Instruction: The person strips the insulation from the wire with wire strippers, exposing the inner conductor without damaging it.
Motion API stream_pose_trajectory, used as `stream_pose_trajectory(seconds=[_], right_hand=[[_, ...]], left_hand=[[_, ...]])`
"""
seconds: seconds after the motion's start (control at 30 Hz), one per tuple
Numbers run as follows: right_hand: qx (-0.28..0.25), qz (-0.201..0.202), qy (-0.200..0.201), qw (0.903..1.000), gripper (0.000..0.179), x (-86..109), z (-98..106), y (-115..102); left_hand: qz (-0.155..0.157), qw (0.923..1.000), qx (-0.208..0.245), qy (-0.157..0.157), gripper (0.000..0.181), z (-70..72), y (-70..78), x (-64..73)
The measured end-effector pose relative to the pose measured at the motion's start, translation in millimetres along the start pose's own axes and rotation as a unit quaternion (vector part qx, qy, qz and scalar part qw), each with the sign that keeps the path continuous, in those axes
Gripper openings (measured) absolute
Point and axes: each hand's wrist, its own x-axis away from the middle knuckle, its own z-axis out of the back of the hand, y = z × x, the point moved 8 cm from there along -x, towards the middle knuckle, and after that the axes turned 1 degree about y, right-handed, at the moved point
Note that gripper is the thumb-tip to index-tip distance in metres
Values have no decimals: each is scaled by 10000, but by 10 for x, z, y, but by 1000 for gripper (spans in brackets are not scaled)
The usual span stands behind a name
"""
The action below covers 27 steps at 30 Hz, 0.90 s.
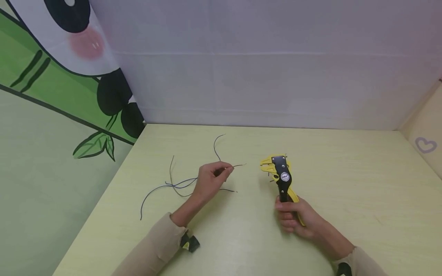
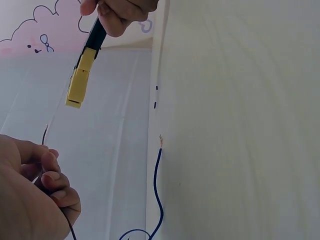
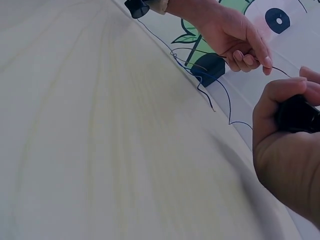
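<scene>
My left hand [image 1: 209,180] pinches a thin dark reddish wire [image 1: 238,165] between thumb and fingertips. A short bare end of that wire [image 2: 46,128] sticks out past the fingers in the left wrist view. In my right hand [image 1: 299,217] is a yellow-and-black wire stripper [image 1: 284,177], gripped by its handles with the head up. Its yellow jaws point left toward the wire, with a gap between the two. Around and under my left hand lie several loose wires; one blue wire [image 2: 156,185] shows a bare copper tip.
The pale table [image 1: 345,184] meets a light cloth backdrop [image 1: 259,76] at its far edge. A blue wire [image 1: 152,190] curves out to the left, and another dark wire [image 1: 215,147] reaches toward the back. Two small dark bits [image 2: 155,105] show in the left wrist view.
</scene>
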Motion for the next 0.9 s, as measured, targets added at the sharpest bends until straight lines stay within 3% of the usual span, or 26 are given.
stream_pose_trajectory(seconds=[0.13,0.53,0.9], right_hand=[[-2,-26,-75,10000,28,24,22,-12],[146,-164,-188,9996,29,87,92,-50],[182,-307,52,9993,25,143,142,-86]], left_hand=[[56,9999,-71,129,10,46,-16,-27],[311,9993,-170,76,12,133,-129,-117],[310,9989,-340,86,14,238,-100,-145]])
